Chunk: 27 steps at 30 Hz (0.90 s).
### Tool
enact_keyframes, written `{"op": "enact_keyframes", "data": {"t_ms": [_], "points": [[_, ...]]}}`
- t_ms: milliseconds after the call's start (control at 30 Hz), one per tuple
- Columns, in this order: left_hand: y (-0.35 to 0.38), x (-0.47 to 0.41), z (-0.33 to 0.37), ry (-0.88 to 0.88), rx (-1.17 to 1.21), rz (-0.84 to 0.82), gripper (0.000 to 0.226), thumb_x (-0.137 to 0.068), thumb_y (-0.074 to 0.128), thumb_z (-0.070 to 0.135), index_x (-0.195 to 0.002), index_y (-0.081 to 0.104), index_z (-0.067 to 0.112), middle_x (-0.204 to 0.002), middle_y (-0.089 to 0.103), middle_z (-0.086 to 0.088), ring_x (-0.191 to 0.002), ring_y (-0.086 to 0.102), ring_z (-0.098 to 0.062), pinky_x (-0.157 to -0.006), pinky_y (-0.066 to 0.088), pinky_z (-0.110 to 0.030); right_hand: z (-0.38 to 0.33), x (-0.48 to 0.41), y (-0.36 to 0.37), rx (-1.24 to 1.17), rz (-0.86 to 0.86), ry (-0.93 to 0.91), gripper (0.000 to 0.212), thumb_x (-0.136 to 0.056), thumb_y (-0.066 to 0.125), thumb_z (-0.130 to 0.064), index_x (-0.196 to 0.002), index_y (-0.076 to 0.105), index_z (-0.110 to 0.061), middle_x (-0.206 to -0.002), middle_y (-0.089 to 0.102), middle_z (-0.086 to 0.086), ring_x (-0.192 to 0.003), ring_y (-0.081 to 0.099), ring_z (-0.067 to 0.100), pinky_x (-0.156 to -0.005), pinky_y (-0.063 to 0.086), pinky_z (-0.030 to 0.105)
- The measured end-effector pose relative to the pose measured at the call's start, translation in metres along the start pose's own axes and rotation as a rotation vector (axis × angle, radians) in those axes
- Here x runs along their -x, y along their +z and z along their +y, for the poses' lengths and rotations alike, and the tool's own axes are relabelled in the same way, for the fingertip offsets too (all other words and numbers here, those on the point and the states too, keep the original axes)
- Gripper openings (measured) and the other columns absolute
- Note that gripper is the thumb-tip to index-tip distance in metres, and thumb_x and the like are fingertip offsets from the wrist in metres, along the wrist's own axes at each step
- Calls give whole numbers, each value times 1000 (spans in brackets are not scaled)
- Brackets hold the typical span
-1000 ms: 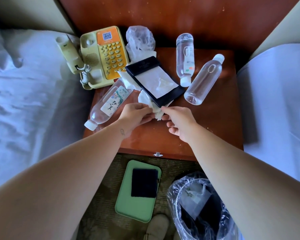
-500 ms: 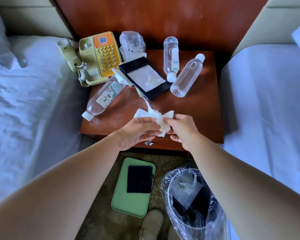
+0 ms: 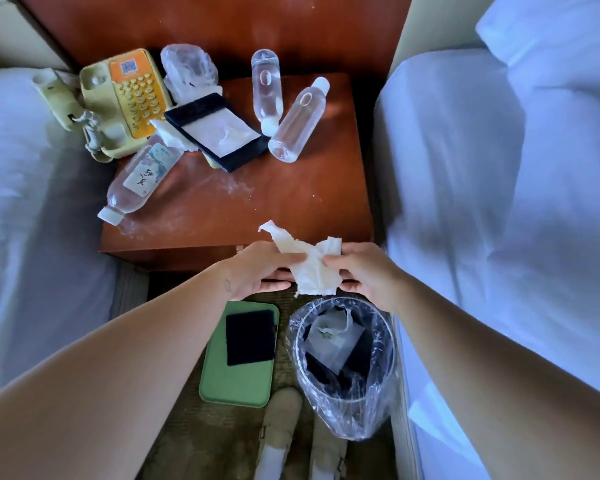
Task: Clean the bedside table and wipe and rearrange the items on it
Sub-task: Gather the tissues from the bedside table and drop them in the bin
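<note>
A crumpled white tissue (image 3: 310, 265) hangs between my two hands, just off the front edge of the wooden bedside table (image 3: 291, 206) and above the bin. My left hand (image 3: 257, 268) pinches its left side and my right hand (image 3: 361, 271) pinches its right side. On the table lie a yellow telephone (image 3: 125, 102) with its handset off to the left, a black notepad holder (image 3: 219, 131) with more tissue under it, a labelled water bottle (image 3: 139, 180) on its side, two clear bottles (image 3: 265, 90) (image 3: 298, 124) lying down, and crumpled clear plastic (image 3: 187, 72). White dust smears the tabletop.
A bin lined with clear plastic (image 3: 343, 368) stands on the floor below my hands, with rubbish inside. A green tray (image 3: 238, 386) carrying a dark pad lies to its left. Beds with white sheets flank the table left (image 3: 32, 202) and right (image 3: 499, 202). My slippered feet (image 3: 281, 427) are at the bottom.
Both hands have pulled the tissue out from under the notepad holder and drawn it back off the table's front edge, over the bin.
</note>
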<state>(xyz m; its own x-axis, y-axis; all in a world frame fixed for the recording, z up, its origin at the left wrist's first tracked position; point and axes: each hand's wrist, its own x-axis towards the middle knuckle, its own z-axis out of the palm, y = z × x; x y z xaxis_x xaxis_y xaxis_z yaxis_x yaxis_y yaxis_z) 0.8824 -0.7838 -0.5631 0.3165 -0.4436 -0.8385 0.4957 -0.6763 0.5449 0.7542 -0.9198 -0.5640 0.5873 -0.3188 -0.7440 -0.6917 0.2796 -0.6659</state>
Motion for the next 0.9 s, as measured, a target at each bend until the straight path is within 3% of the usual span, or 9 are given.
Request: {"op": "enact_keyframes", "data": {"t_ms": [133, 200, 367, 433, 533, 633, 700, 800, 900], "points": [[26, -11, -25, -32, -167, -20, 7, -88, 72, 14, -92, 67, 12, -75, 65, -1, -62, 62, -6, -68, 55, -20, 42, 11, -13, 127, 127, 69, 23, -85, 58, 1, -75, 66, -18, -71, 60, 10, -69, 54, 23, -64, 44, 31], [39, -20, -43, -21, -219, -14, 9, -89, 71, 13, -97, 67, 12, -78, 66, -2, -65, 62, -8, -67, 55, -20, 68, 12, -13, 190, 216, 97, 17, -83, 59, -4, -74, 61, -18, -67, 59, 7, -72, 58, 27, -61, 41, 30], [70, -47, -95, -19, -305, -28, 6, -92, 67, 9, -87, 64, 12, -77, 63, -4, -64, 60, -10, -63, 53, -20, 129, 5, -3, 264, 356, 161, 14, -83, 51, -2, -78, 50, -15, -83, 68, 12, -84, 69, 29, -72, 55, 42], [78, -60, -118, -50, -358, -63, 2, -93, 66, 11, -94, 66, 9, -78, 64, -3, -65, 61, -9, -61, 53, -18, 153, -2, 1, 269, 361, 193, 15, -85, 48, 1, -79, 52, -12, -78, 66, 8, -79, 71, 28, -71, 58, 44], [87, -78, -146, -79, -442, -91, 19, -95, 63, 16, -105, 67, 0, -78, 65, -5, -66, 60, -10, -63, 51, -20, 188, -16, 7, 269, 357, 233, 13, -85, 50, -1, -83, 57, -12, -79, 66, 10, -75, 70, 28, -70, 60, 49], [93, -90, -162, -115, -516, -83, 37, -98, 58, 33, -79, 58, 1, -77, 61, -8, -77, 63, -18, -77, 55, -31, 211, -28, 12, 236, 354, 261, 18, -83, 56, -5, -101, 57, -8, -98, 69, 18, -79, 66, 27, -67, 58, 41], [91, -98, -168, -87, -676, -24, 48, -97, 50, 51, -73, 50, 9, -76, 55, -11, -78, 62, -25, -73, 53, -34, 220, -32, 14, 265, 320, 287, 30, -89, 59, -10, -118, 52, -12, -112, 64, 8, -95, 63, 24, -66, 50, 31], [80, -108, -175, 31, -706, 168, 35, -92, 49, 61, -84, 50, 27, -87, 61, -8, -76, 61, -22, -63, 47, -31, 233, -39, 17, 294, 365, 270, 39, -91, 58, -11, -128, 46, -15, -118, 62, 7, -98, 62, 24, -61, 46, 29], [69, -120, -182, 120, -742, 313, 39, -93, 57, 48, -116, 47, 19, -117, 50, -5, -100, 53, -21, -78, 46, -34, 239, -44, 23, 351, 485, 223, 45, -88, 58, -7, -131, 45, -17, -128, 54, 7, -110, 57, 26, -81, 53, 38]]}}
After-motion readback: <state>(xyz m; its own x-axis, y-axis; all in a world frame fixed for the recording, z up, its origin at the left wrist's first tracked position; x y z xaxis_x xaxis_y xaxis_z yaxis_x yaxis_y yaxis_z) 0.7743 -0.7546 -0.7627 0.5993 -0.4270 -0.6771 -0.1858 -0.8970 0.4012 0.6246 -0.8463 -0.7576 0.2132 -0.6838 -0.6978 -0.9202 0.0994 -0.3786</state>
